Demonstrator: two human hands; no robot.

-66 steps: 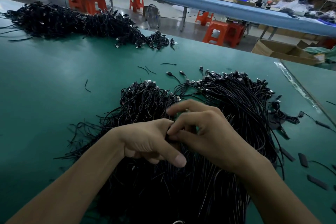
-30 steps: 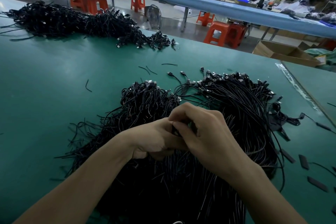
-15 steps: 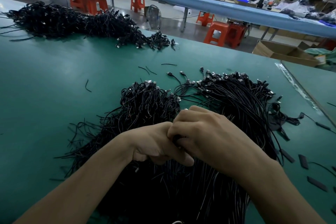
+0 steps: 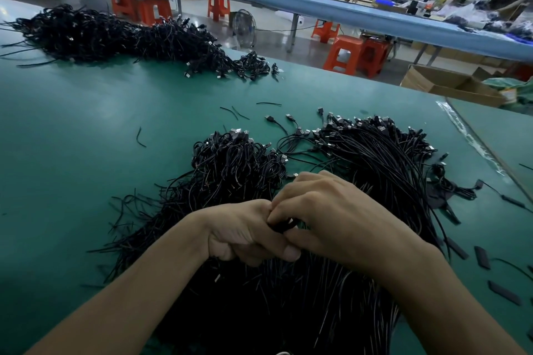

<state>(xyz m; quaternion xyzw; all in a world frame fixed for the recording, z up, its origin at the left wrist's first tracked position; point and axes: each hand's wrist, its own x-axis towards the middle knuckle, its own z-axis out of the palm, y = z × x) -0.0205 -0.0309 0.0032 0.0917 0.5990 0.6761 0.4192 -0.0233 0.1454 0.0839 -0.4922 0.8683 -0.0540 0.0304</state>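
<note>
Fingers of the right hand [image 4: 337, 219], spread two seconds ago, are now curling down against the left hand [image 4: 242, 235]. Both hands are pinching a section of thin black cable [image 4: 284, 226] between them, each hand clenching on it just above the large heap of black USB cables [image 4: 375, 170] lying on the green worktop [image 4: 86, 138]. Flat black sleeve pieces [image 4: 482, 257] are lying near the right edge. A second cable heap [image 4: 115, 34] is sitting well apart at the far left.

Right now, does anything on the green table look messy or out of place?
Yes. A few short cable scraps lie loose on the green table, apart from the cable heaps, and clear tape at the table seam looks wrinkled and peeling.
</note>
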